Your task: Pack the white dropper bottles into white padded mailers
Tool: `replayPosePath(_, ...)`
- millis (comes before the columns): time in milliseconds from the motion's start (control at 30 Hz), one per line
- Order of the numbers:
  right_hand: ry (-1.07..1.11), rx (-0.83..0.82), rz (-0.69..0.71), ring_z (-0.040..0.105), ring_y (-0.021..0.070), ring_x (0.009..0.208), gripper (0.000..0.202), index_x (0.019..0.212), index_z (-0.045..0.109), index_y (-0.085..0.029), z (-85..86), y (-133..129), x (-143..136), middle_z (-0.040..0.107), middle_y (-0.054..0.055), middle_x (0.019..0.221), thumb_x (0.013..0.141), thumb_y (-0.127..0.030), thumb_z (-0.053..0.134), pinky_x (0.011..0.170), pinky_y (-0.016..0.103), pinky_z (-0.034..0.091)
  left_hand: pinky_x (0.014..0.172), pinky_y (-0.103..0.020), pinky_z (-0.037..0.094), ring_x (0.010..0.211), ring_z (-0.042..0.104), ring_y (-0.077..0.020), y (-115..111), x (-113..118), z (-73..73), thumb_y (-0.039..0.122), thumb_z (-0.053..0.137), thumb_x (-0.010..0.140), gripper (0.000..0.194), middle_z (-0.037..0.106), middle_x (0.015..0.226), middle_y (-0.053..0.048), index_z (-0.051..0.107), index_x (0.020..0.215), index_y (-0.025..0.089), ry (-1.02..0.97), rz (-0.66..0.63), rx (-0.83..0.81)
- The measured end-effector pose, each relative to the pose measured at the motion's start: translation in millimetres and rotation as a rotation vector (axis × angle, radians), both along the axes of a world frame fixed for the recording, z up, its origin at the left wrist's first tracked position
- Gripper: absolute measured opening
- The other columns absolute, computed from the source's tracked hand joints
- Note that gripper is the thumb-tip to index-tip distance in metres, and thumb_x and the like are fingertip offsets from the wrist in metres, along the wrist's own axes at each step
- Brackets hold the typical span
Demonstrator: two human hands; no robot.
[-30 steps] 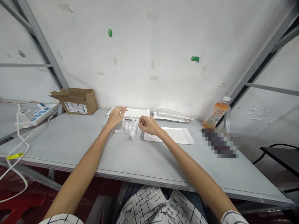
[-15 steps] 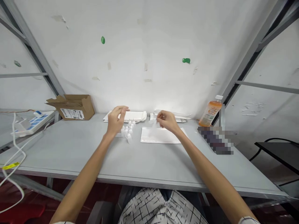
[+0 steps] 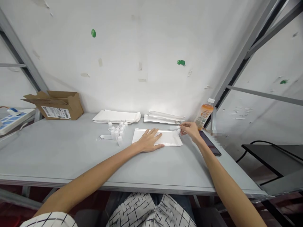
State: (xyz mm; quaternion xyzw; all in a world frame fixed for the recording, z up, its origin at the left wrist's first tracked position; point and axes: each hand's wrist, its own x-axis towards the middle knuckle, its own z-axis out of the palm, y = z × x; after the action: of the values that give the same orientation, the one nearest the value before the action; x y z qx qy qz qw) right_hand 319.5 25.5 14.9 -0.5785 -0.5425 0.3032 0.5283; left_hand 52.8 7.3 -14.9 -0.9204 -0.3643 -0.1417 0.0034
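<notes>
1. At the bottom middle of the frame, patterned clothing (image 3: 134,209), then the grey table (image 3: 94,160).
2. Just below centre, the left hand (image 3: 150,141), spread flat on top of a white packet (image 3: 169,137). Nothing gripped, just pressing by the look of it.
3. Right of centre, the right hand (image 3: 190,129), with thumb and fingertips pinched on a small pale item (image 3: 174,127) at the packet's upper right corner. Too small to tell what, or whether part of the packet.
4. Step in hand, as a guess: steadying the packet while working at that corner. For the next move, probably best to keep that palm firm and the pinch light.
5. Right of the packet, a dark phone (image 3: 210,145) and, behind the right hand, an orange drink bottle (image 3: 205,113). Pretty tight over there, easy to bump.
6. Left of the packet, a cluster of small white bottles (image 3: 117,134). Worth minding too.
7. Further back, two white stacks (image 3: 118,116) and, frame left, an open cardboard box (image 3: 58,107).
8. Up top, plain white wall (image 3: 153,37).
</notes>
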Motion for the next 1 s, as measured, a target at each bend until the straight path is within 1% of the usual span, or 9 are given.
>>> replayPosePath(100, -0.021, -0.059, -0.006, 0.062, 0.0145, 0.047, 0.008, 0.069, 0.067, -0.013, 1.6, -0.7, -3.2, 0.064, 0.002, 0.057, 0.062, -0.013, 0.068, 0.042, 0.025, 0.057, 0.117, -0.051, 0.025, 0.145, 0.035, -0.0319, -0.7, -7.2, -4.0, 0.066, 0.034, 0.097, 0.068, 0.042, 0.155, -0.015, 0.048, 0.145, 0.021, 0.012, 0.023, -0.083)
replayPosePath(233, 0.017, -0.138, 0.003, 0.064, 0.0156, 0.049, 0.011, 0.07, 0.067, -0.012, 5.6, -3.1, 0.4, 0.065, 0.004, 0.055, 0.061, -0.007, 0.073, 0.042, 0.025, 0.058, 0.114, -0.05, 0.03, 0.139, 0.043, -0.0315, -0.9, -8.2, -3.8, 0.062, 0.039, 0.097, 0.062, 0.049, 0.15, -0.014, 0.051, 0.142, 0.021, -0.04, 0.034, -0.082)
replayPosePath(333, 0.049, -0.127, 0.045, 0.066, 0.0157, 0.051, 0.013, 0.07, 0.068, -0.011, 7.4, -5.2, 4.8, 0.067, 0.005, 0.056, 0.062, -0.008, 0.077, 0.045, 0.025, 0.059, 0.11, -0.049, 0.034, 0.132, 0.051, -0.0299, 0.1, -6.2, -5.0, 0.059, 0.04, 0.098, 0.058, 0.054, 0.145, -0.013, 0.052, 0.14, 0.022, -0.085, 0.03, -0.062)
replayPosePath(467, 0.074, -0.095, 0.06, 0.067, 0.0159, 0.053, 0.016, 0.07, 0.069, -0.012, 8.8, -7.1, 6.9, 0.067, 0.004, 0.058, 0.06, -0.01, 0.081, 0.047, 0.026, 0.061, 0.106, -0.046, 0.038, 0.129, 0.053, -0.0281, 0.2, -5.5, -7.7, 0.057, 0.039, 0.099, 0.054, 0.058, 0.14, -0.012, 0.053, 0.138, 0.023, -0.123, 0.008, -0.026)
replayPosePath(700, 0.129, -0.121, 0.021, 0.068, 0.0173, 0.055, 0.014, 0.07, 0.068, -0.011, 12.7, -9.9, 7.0, 0.069, 0.006, 0.061, 0.06, -0.003, 0.074, 0.049, 0.027, 0.061, 0.103, -0.044, 0.039, 0.123, 0.055, -0.0279, -0.4, -5.3, -7.1, 0.054, 0.039, 0.101, 0.05, 0.061, 0.133, -0.011, 0.054, 0.135, 0.022, -0.151, 0.057, -0.005)
replayPosePath(800, 0.116, -0.176, -0.03, 0.068, 0.0171, 0.054, 0.016, 0.072, 0.067, -0.011, 13.2, -11.1, 7.9, 0.069, 0.006, 0.063, 0.061, -0.002, 0.073, 0.045, 0.025, 0.059, 0.101, -0.045, 0.041, 0.121, 0.056, -0.0286, 0.1, -6.1, -6.3, 0.054, 0.041, 0.1, 0.049, 0.062, 0.132, -0.011, 0.056, 0.133, 0.022, -0.147, 0.067, -0.002)
replayPosePath(867, 0.084, -0.228, -0.06, 0.067, 0.0164, 0.051, 0.016, 0.072, 0.066, -0.011, 12.8, -11.8, 7.7, 0.068, 0.006, 0.06, 0.062, 0.0, 0.072, 0.041, 0.024, 0.056, 0.101, -0.045, 0.041, 0.122, 0.056, -0.0286, 0.7, -6.9, -6.5, 0.054, 0.041, 0.1, 0.049, 0.062, 0.132, -0.011, 0.057, 0.133, 0.022, -0.145, 0.061, 0.001)
replayPosePath(933, 0.06, -0.266, -0.053, 0.066, 0.0167, 0.051, 0.017, 0.072, 0.064, -0.012, 12.3, -12.7, 6.9, 0.067, 0.005, 0.057, 0.063, 0.001, 0.071, 0.041, 0.023, 0.055, 0.102, -0.044, 0.041, 0.123, 0.055, -0.0285, 1.4, -7.8, -7.0, 0.054, 0.041, 0.1, 0.049, 0.061, 0.134, -0.011, 0.058, 0.132, 0.022, -0.137, 0.059, 0.005)
replayPosePath(1000, 0.044, -0.283, -0.01, 0.068, 0.0177, 0.053, 0.018, 0.073, 0.063, -0.012, 12.2, -13.9, 6.4, 0.066, 0.005, 0.057, 0.064, 0.0, 0.073, 0.042, 0.023, 0.055, 0.103, -0.044, 0.041, 0.125, 0.054, -0.0286, 1.8, -8.5, -7.5, 0.055, 0.041, 0.099, 0.049, 0.06, 0.135, -0.012, 0.058, 0.132, 0.022, -0.124, 0.06, 0.008)
